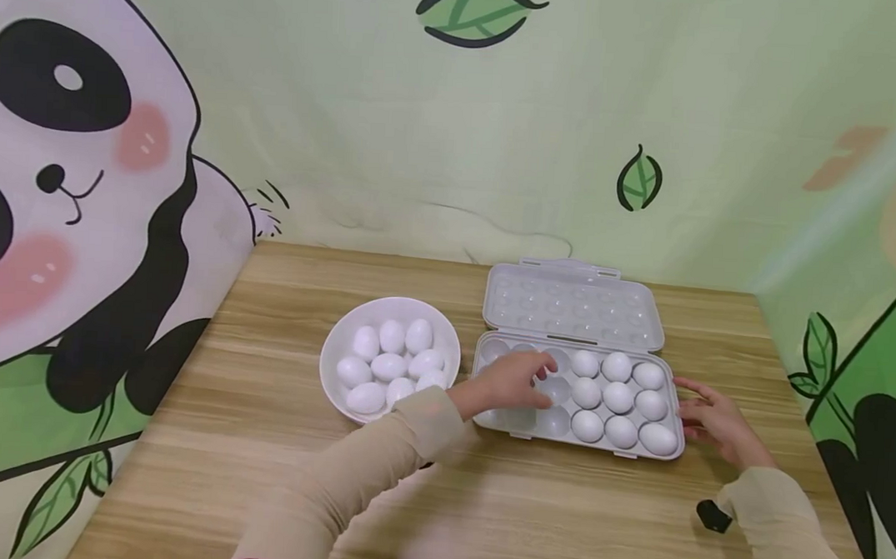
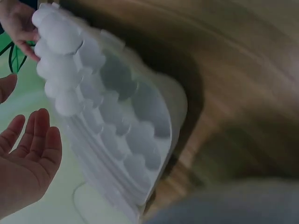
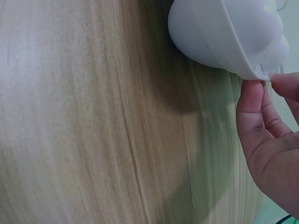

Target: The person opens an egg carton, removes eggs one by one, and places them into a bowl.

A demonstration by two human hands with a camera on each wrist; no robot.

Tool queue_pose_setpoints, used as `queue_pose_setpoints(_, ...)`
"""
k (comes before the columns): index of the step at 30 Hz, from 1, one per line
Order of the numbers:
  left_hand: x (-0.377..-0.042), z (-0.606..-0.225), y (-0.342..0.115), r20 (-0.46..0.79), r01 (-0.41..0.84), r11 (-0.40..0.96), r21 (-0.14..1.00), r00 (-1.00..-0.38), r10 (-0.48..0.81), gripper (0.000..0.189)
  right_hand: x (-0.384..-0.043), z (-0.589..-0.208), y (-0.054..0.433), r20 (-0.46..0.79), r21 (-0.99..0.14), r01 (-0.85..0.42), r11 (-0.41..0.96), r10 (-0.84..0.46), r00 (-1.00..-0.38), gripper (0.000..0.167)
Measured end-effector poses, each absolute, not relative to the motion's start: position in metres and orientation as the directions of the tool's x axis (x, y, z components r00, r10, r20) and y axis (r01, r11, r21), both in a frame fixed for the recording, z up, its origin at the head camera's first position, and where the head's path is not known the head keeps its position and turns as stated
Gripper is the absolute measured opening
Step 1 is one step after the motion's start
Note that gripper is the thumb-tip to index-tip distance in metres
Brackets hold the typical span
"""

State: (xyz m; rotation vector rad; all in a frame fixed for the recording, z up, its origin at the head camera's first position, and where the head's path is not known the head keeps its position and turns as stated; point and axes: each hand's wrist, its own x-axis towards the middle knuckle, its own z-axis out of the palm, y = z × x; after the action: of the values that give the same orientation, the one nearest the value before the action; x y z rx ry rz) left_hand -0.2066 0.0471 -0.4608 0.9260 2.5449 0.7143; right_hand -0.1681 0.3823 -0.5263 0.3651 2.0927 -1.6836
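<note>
1. nearest, crossing from lower left: beige fabric sleeve (image 1: 350,467), overlapping the bowl's near edge and hiding some eggs.
2. beyond, on the wood-grain table (image 1: 482,523): round white bowl (image 1: 334,350) of smooth white eggs (image 1: 389,367).
3. above bare hollows: left hand (image 1: 514,378), fingers parted, grasping nothing.
4. underneath: pale grey plastic egg carton (image 1: 557,422), lid (image 1: 574,308) folded back; probably mid-fill, next move likely calling for another egg.
5. rightmost: right hand (image 1: 723,421), thumb and fingertips holding the carton's end.
</note>
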Motion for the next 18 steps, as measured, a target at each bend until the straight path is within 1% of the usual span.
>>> queue_pose_setpoints(5,-0.198,-0.485,0.068,-0.178,0.468,0.669,0.578,-0.728,0.663,0.046,-0.169,-0.527,0.383,-0.489,-0.851,0.465,0.242,-0.044,-0.871,0.047)
queue_pose_setpoints(10,-0.190,-0.506,0.088,-0.178,0.436,0.690,0.578,-0.758,0.628,0.047,-0.170,-0.526,0.382,-0.497,-0.840,0.471,0.270,-0.031,-0.867,0.053)
queue_pose_setpoints(14,-0.181,-0.517,0.101,-0.152,0.430,0.729,0.533,-0.798,0.583,0.048,-0.170,-0.527,0.382,-0.495,-0.841,0.469,0.270,-0.034,-0.868,0.053)
queue_pose_setpoints(18,-0.174,-0.526,0.112,-0.112,0.435,0.776,0.457,-0.837,0.535,0.045,-0.170,-0.527,0.382,-0.494,-0.842,0.470,0.265,-0.029,-0.869,0.050)
